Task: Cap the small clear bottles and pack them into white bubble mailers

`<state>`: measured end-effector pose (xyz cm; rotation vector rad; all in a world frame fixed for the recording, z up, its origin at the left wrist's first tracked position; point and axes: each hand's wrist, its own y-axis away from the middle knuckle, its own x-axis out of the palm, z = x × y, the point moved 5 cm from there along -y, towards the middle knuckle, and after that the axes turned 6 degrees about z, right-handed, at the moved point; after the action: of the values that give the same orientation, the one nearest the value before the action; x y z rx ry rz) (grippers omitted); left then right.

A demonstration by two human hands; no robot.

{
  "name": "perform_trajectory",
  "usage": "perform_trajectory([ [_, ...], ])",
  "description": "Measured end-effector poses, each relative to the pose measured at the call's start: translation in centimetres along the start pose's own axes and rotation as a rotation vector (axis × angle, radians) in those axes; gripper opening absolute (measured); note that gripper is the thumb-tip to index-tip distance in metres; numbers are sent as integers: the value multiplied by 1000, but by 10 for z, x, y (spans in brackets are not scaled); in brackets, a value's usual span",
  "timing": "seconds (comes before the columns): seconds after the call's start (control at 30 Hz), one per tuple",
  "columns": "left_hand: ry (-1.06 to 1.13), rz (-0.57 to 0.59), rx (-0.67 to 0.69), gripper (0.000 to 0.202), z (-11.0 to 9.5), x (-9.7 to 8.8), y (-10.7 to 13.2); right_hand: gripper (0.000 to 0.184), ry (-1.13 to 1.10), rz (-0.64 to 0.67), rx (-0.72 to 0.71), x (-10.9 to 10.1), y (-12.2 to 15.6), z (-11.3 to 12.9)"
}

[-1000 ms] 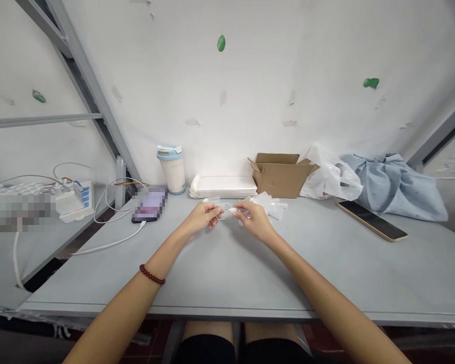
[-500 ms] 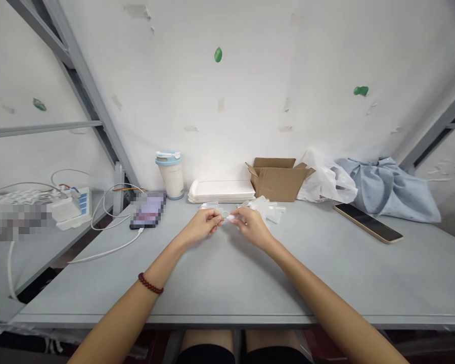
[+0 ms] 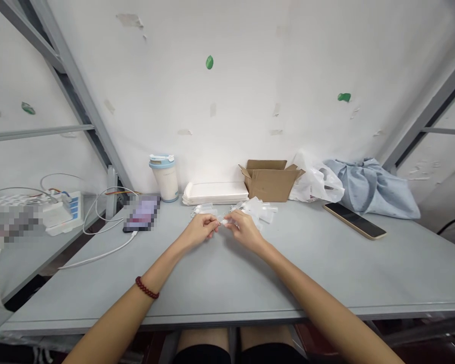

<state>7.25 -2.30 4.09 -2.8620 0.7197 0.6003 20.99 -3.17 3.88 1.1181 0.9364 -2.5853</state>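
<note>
My left hand (image 3: 202, 228) is closed, thumb and fingertips pinching one side of a small whitish, see-through piece (image 3: 223, 221). My right hand (image 3: 244, 230) pinches its other side, so the piece sits between the two sets of fingertips just above the desk. It is too small to name its kind. Right behind my right hand lies a loose pile of clear plastic pieces (image 3: 266, 213), partly covered by the fingers. A smaller group of clear plastic pieces (image 3: 205, 208) lies behind my left hand. A red beaded bracelet (image 3: 147, 287) circles my left wrist.
Along the wall stand a blue-lidded cup (image 3: 165, 181), a stack of white flat trays or boxes (image 3: 216, 193), an open cardboard box (image 3: 271, 184), a white plastic bag (image 3: 314, 182) and a blue cloth bundle (image 3: 375, 187). Phones lie left (image 3: 142, 213) and right (image 3: 354, 221); a white cable (image 3: 98, 261) crosses the desk's left.
The view has shifted slightly, moving the scene left. My fingertips have come a little closer together around the small piece, and the ring-like shape between them shows less clearly.
</note>
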Motion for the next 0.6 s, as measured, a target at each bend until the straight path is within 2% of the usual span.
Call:
perform_trajectory([
  [0.2,61,-43,-64,24,9,-17,-4,12,-15,-18,29,-1,-3,1],
  [0.4,27,0,-59,25,2,-10,0,14,-27,4,48,-1,-3,0],
  [0.6,9,30,24,28,-2,-11,0,12,-34,11,60,-4,-7,1],
])
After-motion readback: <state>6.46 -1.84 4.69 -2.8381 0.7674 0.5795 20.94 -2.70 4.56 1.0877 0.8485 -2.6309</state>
